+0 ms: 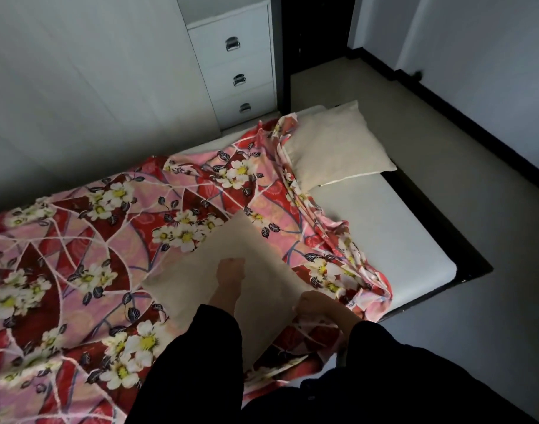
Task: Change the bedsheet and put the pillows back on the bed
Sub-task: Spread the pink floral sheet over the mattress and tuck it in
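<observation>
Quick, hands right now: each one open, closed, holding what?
Left hand: closed, bunching the near pillow at its middle, it seems.
Right hand: closed on that pillow's right corner, beside the floral sheet.

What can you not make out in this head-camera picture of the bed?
1. Head view: the left end of the red and pink floral bedsheet, cut off by the frame edge.
2. Head view: the front corner of the near beige pillow, hidden by the black sleeves.
3. Head view: what the right hand grips, bedsheet or pillow; blurred and dim.
</observation>
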